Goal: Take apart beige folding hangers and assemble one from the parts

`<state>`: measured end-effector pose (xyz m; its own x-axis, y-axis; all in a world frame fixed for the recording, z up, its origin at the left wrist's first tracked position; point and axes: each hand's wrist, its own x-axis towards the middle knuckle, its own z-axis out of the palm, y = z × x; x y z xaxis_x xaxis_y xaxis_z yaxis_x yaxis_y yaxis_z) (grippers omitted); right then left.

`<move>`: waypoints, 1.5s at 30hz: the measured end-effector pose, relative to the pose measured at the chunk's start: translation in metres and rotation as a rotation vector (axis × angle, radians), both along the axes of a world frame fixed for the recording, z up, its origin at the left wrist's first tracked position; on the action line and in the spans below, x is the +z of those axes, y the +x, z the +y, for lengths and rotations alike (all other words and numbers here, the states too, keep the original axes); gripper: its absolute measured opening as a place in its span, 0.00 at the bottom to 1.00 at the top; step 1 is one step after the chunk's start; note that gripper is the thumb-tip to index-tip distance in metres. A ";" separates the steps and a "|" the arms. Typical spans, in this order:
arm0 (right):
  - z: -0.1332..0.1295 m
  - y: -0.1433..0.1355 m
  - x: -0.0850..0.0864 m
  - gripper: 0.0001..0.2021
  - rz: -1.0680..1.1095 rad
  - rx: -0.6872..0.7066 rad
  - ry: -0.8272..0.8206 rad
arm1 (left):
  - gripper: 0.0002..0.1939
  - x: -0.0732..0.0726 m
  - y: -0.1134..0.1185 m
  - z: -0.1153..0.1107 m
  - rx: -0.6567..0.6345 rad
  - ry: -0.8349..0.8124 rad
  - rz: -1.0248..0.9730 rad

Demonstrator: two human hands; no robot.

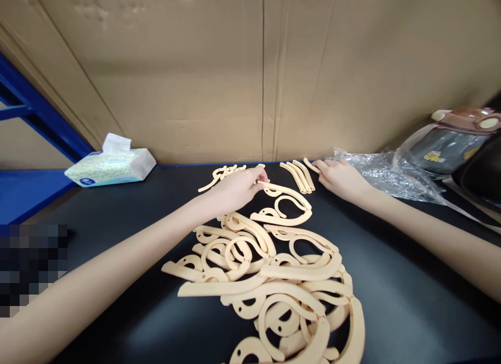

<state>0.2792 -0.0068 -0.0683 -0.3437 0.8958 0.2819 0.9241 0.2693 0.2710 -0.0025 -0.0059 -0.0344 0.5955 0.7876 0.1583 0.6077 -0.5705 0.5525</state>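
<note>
A long pile of beige plastic folding hangers [297,288], with curved arms and hooks, runs down the middle of the black table. At its far end my left hand [245,185] has its fingers closed on the end of a folding hanger [287,188]. My right hand [338,177] is farther right, with fingers closed around the near end of a slim curved hanger arm [311,165]. Just left of it lies a row of several similar hanger arms [299,177], side by side. Smaller beige hanger pieces [217,177] lie beyond my left wrist, which partly hides them.
A tissue pack [111,167] sits at the back left beside a blue metal frame [43,113]. Crumpled clear plastic wrap [387,171] and a strapped drink bottle [442,147] are at the right. A cardboard wall [195,82] closes off the back edge.
</note>
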 end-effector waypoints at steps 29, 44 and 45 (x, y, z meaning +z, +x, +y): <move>-0.021 -0.030 0.014 0.18 0.494 0.246 -0.092 | 0.02 0.005 0.020 -0.018 0.270 -0.604 -0.586; -0.021 -0.074 0.089 0.15 0.276 0.265 0.320 | 0.11 0.043 0.009 -0.014 0.181 -0.253 -0.750; -0.023 -0.076 0.090 0.16 0.162 0.262 0.346 | 0.12 0.046 0.009 -0.017 0.169 -0.251 -0.732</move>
<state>0.2027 -0.0294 0.0221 -0.4730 0.6280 0.6180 0.8747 0.4188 0.2439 0.0070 -0.0225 0.0118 0.2773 0.9223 0.2691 0.1073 -0.3081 0.9453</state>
